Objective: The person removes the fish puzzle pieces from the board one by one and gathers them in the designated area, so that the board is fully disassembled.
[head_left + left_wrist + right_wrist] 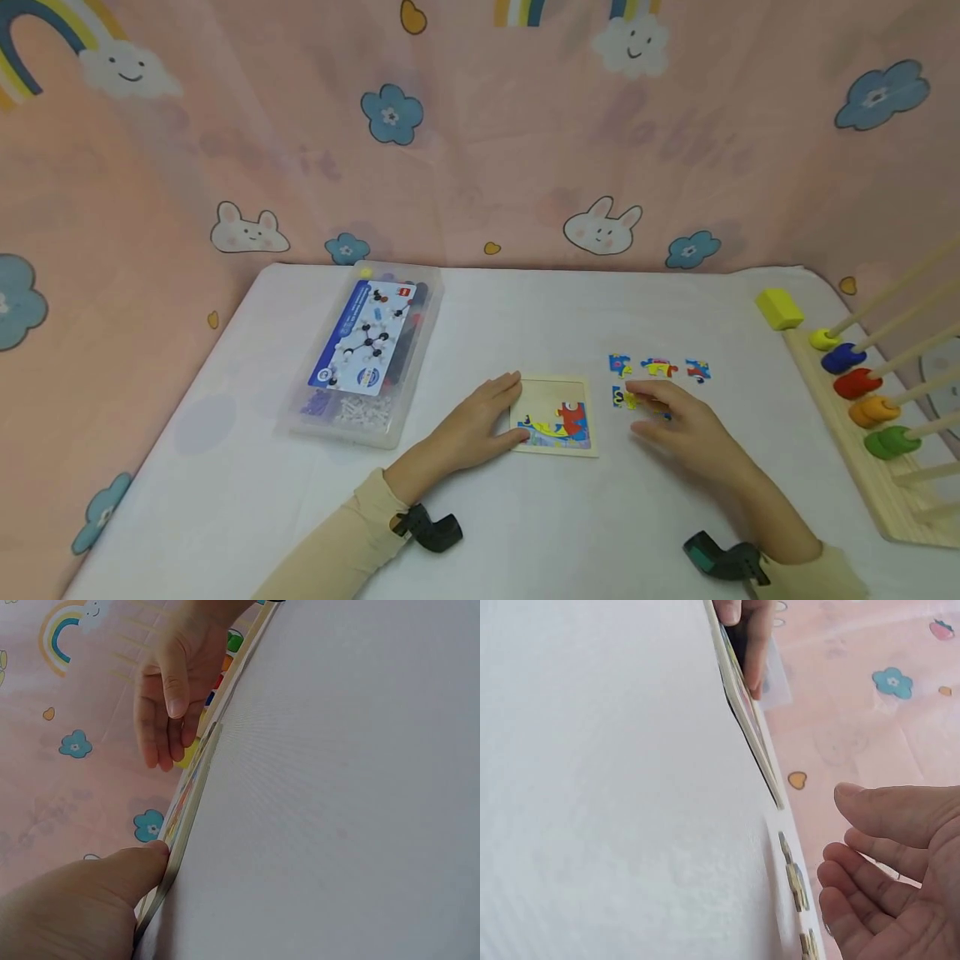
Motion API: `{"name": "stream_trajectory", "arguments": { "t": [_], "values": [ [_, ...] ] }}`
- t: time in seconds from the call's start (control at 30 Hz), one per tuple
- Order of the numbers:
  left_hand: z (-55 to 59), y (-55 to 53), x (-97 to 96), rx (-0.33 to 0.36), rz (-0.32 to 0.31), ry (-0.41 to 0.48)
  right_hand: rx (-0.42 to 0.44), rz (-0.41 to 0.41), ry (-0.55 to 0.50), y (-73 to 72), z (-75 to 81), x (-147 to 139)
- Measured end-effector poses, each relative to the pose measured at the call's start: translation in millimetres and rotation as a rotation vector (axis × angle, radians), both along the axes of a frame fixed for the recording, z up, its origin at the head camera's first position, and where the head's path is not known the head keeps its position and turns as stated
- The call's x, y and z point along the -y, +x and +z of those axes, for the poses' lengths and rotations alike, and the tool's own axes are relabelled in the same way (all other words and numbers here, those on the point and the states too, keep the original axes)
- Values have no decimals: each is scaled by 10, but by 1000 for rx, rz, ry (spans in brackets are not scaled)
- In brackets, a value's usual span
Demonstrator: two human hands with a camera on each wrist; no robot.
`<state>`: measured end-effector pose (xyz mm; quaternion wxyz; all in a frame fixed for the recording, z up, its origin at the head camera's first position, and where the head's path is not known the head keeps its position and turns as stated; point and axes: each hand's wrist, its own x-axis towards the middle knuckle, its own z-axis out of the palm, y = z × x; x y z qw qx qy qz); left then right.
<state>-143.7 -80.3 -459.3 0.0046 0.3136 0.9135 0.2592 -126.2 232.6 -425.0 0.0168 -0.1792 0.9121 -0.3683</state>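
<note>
- Shallow frame [551,393] lies flat on the white tabletop [517,533], between my hands; fitted pieces [573,423] sit along its near side, a red one rising at the right.
- My left hand [474,423]: fingers fairly straight along the frame's left side, thumb resting on the near-left rim. Touching, not wrapped round it.
- My right hand [686,427]: fingers loosely bent, thumb well apart from them, nothing held. It hovers by the loose puzzle pieces [659,367], hiding part of the nearer row.
- Those pieces lie in two rows, right of the frame. Edge-on from my right wrist: thin, pale-sided. Likely wood, so light and stiff; knobs might chip.
- Printed faces probably slick. I'd pinch opposite side edges, thumb against forefinger, rather than drag from on top.
- Frame looks light too, could skid under a push; best pinned at the rim.
</note>
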Motion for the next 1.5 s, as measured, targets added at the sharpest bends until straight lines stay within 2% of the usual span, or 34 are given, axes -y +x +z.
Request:
{"name": "stream_trajectory", "arguments": {
  "t": [0.3, 0.57, 0.9, 1.03, 1.23, 1.5],
  "values": [
    [27, 4, 2, 5, 2, -10, 79, 71, 10, -19, -11, 273],
    [17, -5, -2, 30, 6, -12, 49, 137, -7, -70, -56, 510],
    [29, 4, -12, 42, 9, -18, 82, 146, 77, -117, -108, 607],
    [28, -2, -8, 30, 7, -16, 82, 151, 64, -130, -126, 606],
    [23, -7, -7, 53, 12, -27, 89, 147, 25, -128, -154, 603],
    [18, -4, -11, 50, 16, -25, 59, 108, 27, -111, -143, 622]
  ]
}}
